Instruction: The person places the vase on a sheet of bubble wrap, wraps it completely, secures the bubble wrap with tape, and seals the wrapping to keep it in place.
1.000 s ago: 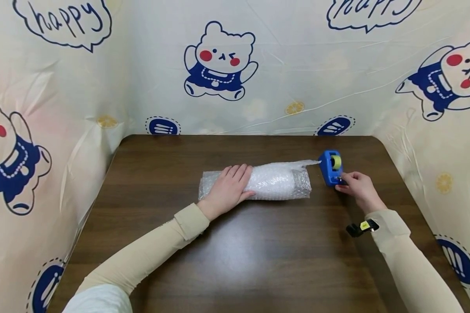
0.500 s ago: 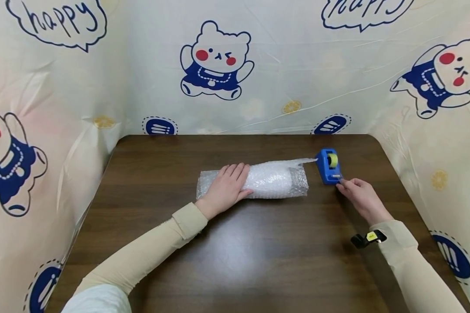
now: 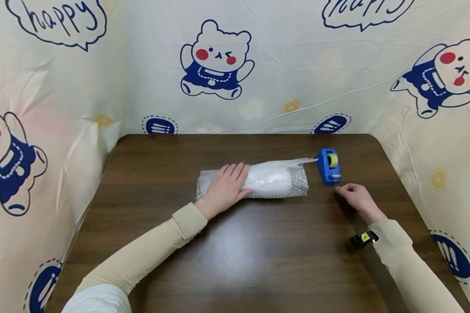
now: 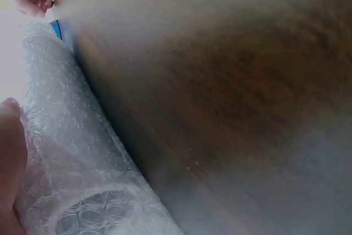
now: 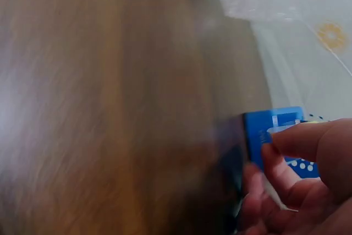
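Observation:
A roll of bubble wrap [image 3: 272, 179] lies lengthwise across the table; what is inside it cannot be made out. My left hand [image 3: 228, 184] rests on its left half, fingers extended over the top and thumb along the near side. Right of the roll stands a blue tape dispenser [image 3: 326, 171] with a yellow-cored tape roll [image 3: 332, 161]. A pointed flap of the wrap reaches the dispenser's left side. Just in front of the dispenser, my right hand [image 3: 358, 199] pinches a small clear piece of tape [image 5: 278, 129] between thumb and forefinger, its other fingers curled.
The dark wooden table [image 3: 235, 261] carries the roll and the dispenser. A patterned cloth [image 3: 141, 65] with cartoon bears hangs behind the table and along both sides. A small black device [image 3: 363, 239] sits at my right wrist.
My right hand has drawn back from the dispenser's front end toward me, now apart from it with the tape piece. The left hand stays on the bubble wrap. The head view has shifted slightly.

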Action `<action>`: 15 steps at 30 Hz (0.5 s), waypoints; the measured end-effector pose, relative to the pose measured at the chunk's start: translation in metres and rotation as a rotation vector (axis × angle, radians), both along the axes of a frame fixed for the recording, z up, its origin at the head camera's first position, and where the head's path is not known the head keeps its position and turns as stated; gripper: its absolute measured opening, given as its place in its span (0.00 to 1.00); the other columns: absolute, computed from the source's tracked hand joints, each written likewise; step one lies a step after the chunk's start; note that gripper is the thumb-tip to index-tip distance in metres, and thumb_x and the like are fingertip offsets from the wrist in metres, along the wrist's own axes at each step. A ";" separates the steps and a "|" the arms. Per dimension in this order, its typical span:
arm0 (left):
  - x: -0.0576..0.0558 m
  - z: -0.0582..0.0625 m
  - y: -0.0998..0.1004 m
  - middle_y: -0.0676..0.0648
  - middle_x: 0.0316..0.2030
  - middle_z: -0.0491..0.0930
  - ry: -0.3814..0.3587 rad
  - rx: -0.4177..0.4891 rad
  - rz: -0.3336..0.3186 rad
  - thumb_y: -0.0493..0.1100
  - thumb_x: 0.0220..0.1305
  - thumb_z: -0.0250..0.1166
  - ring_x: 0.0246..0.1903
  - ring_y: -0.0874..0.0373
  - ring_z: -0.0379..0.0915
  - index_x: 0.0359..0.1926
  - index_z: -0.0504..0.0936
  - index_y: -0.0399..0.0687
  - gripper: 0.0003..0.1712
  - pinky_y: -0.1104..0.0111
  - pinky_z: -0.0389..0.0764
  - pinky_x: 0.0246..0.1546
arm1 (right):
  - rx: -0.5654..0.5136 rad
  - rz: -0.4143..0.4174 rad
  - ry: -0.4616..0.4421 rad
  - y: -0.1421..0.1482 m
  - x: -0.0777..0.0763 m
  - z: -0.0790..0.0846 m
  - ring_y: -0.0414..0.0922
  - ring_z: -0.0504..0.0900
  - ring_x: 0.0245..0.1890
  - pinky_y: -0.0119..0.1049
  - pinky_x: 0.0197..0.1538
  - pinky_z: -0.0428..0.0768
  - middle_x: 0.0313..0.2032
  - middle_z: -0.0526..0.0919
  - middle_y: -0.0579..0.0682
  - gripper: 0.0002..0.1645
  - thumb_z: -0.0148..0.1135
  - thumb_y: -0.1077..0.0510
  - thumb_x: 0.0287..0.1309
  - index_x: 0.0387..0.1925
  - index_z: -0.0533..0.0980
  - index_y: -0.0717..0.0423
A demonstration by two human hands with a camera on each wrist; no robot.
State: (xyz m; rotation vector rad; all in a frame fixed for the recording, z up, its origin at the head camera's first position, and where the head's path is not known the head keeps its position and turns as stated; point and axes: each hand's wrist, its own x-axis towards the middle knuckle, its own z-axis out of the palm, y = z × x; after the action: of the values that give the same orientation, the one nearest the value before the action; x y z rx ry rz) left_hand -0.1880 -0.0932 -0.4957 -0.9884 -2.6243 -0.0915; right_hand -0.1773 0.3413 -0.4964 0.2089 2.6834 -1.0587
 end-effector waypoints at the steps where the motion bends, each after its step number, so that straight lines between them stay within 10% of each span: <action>1: 0.000 0.000 0.000 0.34 0.64 0.75 0.001 -0.002 -0.001 0.63 0.76 0.57 0.62 0.38 0.73 0.72 0.66 0.33 0.42 0.48 0.70 0.67 | 0.029 0.008 0.030 -0.001 0.001 -0.001 0.49 0.73 0.37 0.38 0.38 0.71 0.35 0.79 0.57 0.24 0.56 0.49 0.76 0.44 0.77 0.71; 9: 0.000 0.001 0.000 0.34 0.64 0.76 0.009 -0.008 0.008 0.64 0.75 0.58 0.62 0.38 0.74 0.72 0.67 0.33 0.42 0.49 0.70 0.68 | -0.101 0.029 0.338 -0.006 0.005 -0.011 0.30 0.79 0.34 0.22 0.37 0.76 0.47 0.82 0.71 0.19 0.56 0.66 0.70 0.57 0.65 0.70; 15: -0.001 0.000 -0.001 0.34 0.64 0.76 0.006 -0.008 0.002 0.64 0.76 0.57 0.61 0.39 0.74 0.72 0.67 0.33 0.42 0.49 0.70 0.67 | -0.012 0.063 0.355 -0.006 0.008 -0.012 0.28 0.76 0.36 0.19 0.40 0.72 0.45 0.84 0.65 0.14 0.54 0.62 0.73 0.53 0.78 0.65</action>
State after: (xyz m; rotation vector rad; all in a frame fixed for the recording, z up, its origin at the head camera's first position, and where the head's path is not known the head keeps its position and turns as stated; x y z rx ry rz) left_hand -0.1887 -0.0937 -0.4953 -0.9876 -2.6217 -0.0774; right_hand -0.1694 0.3358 -0.5080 -0.0735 2.9683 -1.1882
